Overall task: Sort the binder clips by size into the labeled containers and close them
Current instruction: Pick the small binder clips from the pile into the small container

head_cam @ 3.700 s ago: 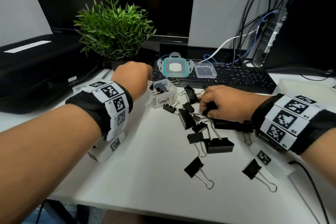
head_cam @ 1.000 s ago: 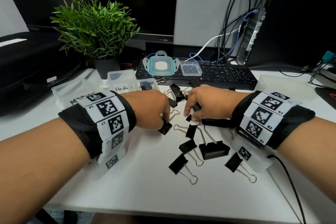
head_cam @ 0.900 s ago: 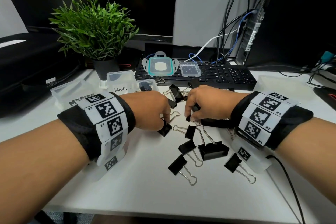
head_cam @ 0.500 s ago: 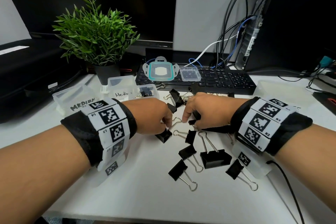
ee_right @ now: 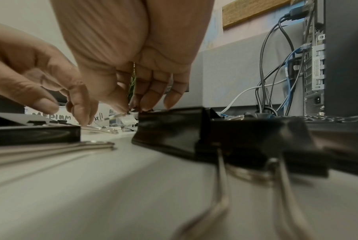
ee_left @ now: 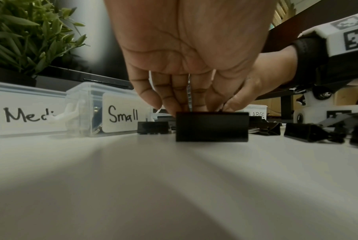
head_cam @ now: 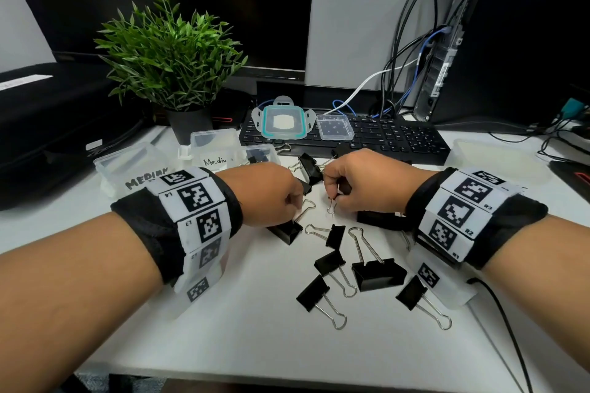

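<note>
At frame centre the left hand [head_cam: 271,193] now pinches a clip [head_cam: 285,231] by its wire handle on the surface; the right hand [head_cam: 360,183] pinches a smaller clip, seemingly just lifted. Both lids [head_cam: 282,121] are off, so sorting continues toward the boxes [head_cam: 210,150] at left.

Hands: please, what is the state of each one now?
Left hand: holds a binder clip by its wire handle.
Right hand: pinches a small clip.
</note>
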The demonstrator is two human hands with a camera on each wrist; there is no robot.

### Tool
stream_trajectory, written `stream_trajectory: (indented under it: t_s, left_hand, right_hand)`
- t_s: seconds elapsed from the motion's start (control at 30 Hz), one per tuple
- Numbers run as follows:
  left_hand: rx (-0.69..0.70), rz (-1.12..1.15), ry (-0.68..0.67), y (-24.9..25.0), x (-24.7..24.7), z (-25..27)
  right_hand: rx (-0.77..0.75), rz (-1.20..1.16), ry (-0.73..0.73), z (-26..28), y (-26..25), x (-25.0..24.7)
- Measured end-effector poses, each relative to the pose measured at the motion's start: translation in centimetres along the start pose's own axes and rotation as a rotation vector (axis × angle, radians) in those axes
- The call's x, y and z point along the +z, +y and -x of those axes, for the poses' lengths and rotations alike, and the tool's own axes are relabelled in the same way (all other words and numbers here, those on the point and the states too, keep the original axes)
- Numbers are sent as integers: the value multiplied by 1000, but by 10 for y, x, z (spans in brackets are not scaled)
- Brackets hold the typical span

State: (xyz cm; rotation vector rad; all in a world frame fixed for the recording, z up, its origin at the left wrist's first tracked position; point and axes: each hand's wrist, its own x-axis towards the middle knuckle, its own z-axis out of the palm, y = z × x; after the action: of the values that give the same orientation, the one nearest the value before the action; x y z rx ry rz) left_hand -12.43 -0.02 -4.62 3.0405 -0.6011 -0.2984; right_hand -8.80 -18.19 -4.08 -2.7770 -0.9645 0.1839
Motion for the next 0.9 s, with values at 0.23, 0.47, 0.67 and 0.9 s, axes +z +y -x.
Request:
stream_trajectory:
  t_s: [0.23, 0.47, 0.67, 0.9]
  left_hand:
    - [-18, -6, 6, 1, 0, 1]
    - [-16, -6, 15, 1, 0, -1]
    - [-35, 23, 129, 1, -2, -6]
    - [-29, 142, 295, 5, -6, -13]
  right_hand:
    - [-14, -33, 23, -1, 2, 1]
    - [-48, -92, 151, -7, 5, 2]
    - [-71, -174, 233, -10, 7, 4]
    - [15, -408, 218, -6, 2, 2]
